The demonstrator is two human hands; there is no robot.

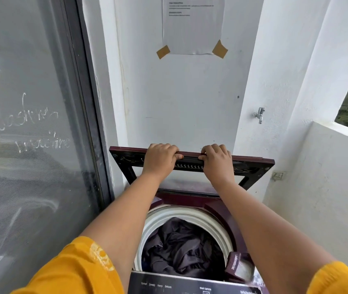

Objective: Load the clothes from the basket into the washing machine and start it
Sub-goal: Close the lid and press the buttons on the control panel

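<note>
White wall (181,107) of a balcony corner, a paper notice (193,26) taped up high, a tap (259,115) off to the right. The maroon washing machine (217,206) stands against it with its lid (253,163) raised. 2 hands grip the lid's top edge, left hand (160,160) and right hand (217,162) near each other, fingers curled over it. Dark clothes (181,247) lie heaped in the drum (190,213).

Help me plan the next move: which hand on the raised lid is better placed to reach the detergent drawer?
Right, probably. The right hand grips the lid like the left hand, but the detergent drawer sits right of the drum, under that forearm; the left would cross the clothes.
</note>
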